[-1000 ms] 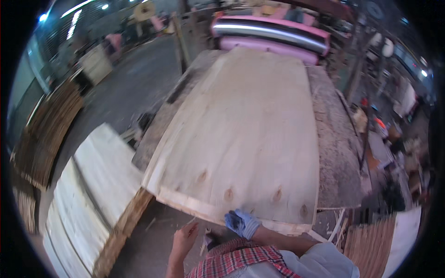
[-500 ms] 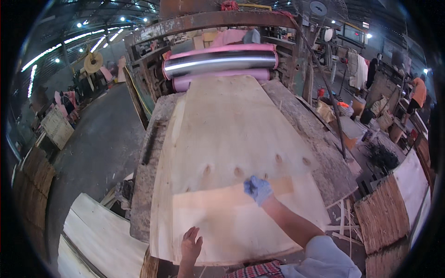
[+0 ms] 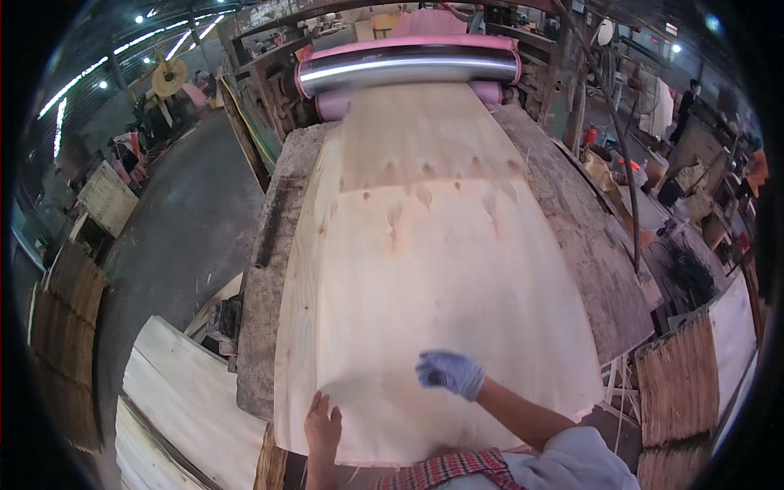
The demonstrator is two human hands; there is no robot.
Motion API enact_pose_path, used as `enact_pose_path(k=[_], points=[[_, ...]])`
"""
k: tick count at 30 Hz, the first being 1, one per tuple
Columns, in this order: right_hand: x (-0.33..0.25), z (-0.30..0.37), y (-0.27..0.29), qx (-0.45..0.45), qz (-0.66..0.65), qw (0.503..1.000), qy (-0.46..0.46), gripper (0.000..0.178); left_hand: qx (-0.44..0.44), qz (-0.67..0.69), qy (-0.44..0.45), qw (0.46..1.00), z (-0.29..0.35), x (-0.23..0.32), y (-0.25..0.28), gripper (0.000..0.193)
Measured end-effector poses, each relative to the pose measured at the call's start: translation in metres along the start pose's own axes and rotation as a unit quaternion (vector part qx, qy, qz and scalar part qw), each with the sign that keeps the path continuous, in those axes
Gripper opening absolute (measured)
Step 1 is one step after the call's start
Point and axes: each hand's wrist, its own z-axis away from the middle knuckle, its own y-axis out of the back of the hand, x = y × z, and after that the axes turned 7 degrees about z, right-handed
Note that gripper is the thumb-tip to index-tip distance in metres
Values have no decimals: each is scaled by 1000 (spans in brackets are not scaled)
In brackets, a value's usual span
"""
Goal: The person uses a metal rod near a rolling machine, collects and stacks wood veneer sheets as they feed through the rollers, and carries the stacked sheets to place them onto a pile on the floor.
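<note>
On the worn table (image 3: pixel 572 237), both hands lie open on the veneer sheet (image 3: pixel 425 269): left hand (image 3: pixel 324 425) bare, right hand (image 3: pixel 451 372) gloved.

The veneer sheet (image 3: pixel 433 278) now lies further up the tabletop (image 3: pixel 584 237), its far end at the pink roller (image 3: pixel 408 69), where a second ago its near edge hung toward the person. The gloved right hand (image 3: pixel 451 372) is drawn back from mid-sheet to rest near the near edge. The bare left hand (image 3: pixel 323 425) lies flat on the sheet's near left corner, no longer below it.
</note>
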Motion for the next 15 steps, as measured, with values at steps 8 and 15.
enact_pose_path(k=[8,15], points=[[87,87,-60,-309,285,907,-28,35,-132,566,113,806,-13,41,51,43],[87,123,-79,-244,294,923,-29,39,-125,684,30,718,-32,70,83,40]])
